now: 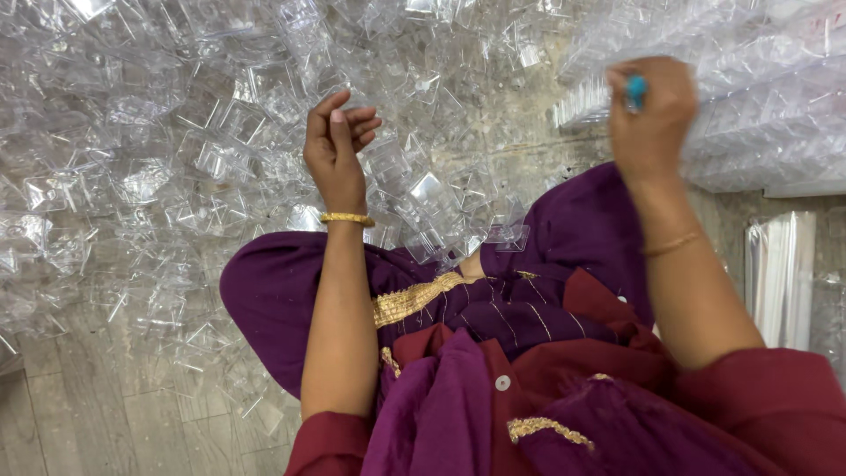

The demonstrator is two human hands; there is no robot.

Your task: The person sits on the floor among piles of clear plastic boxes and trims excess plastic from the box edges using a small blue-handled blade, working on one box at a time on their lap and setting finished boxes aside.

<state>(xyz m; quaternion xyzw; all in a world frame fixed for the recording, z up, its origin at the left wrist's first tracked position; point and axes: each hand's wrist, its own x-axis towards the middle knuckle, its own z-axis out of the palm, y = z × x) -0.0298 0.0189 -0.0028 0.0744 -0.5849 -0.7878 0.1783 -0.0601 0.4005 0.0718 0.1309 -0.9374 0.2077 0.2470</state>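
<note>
Fingers of the left hand (337, 141) are loosely curled and nothing is held. A small blue object (635, 89) is gripped in the closed right hand (650, 115). Clear plastic pieces (176, 150) are spread beyond both hands.

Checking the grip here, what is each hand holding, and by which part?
Right hand: small blue thing, pinched at the fingertips. Left hand: nothing clearly held.

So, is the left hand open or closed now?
Open: the left hand is raised over the clear plastic boxes, fingers loosely curled, holding nothing visible.
</note>
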